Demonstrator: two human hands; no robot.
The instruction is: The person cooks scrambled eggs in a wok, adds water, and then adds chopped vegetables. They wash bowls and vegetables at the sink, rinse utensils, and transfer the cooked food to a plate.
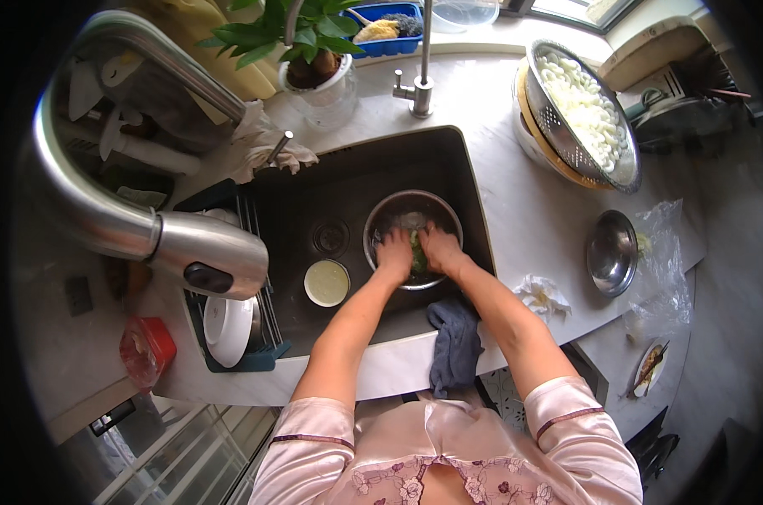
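Observation:
Inside the sink [286, 189], toward its right side, sits a round metal bowl [413, 194] with water in it. My left hand [394, 252] and my right hand [440, 248] both reach down into the bowl. Between them they hold some green leafy vegetable [417, 255], partly covered by my fingers. The fingertips are hard to make out in the water. Left of the bowl, a smaller round container [327, 283] holds a pale greenish liquid, close to the sink drain [331, 237].
A large steel faucet [211, 252] overhangs the dish rack [264, 315] at left. A dark cloth [454, 344] drapes over the front edge. On the right counter are a tilted colander [555, 136] of white food pieces, an empty metal bowl [612, 254], a plastic bag [662, 284] and crumpled tissue [541, 297].

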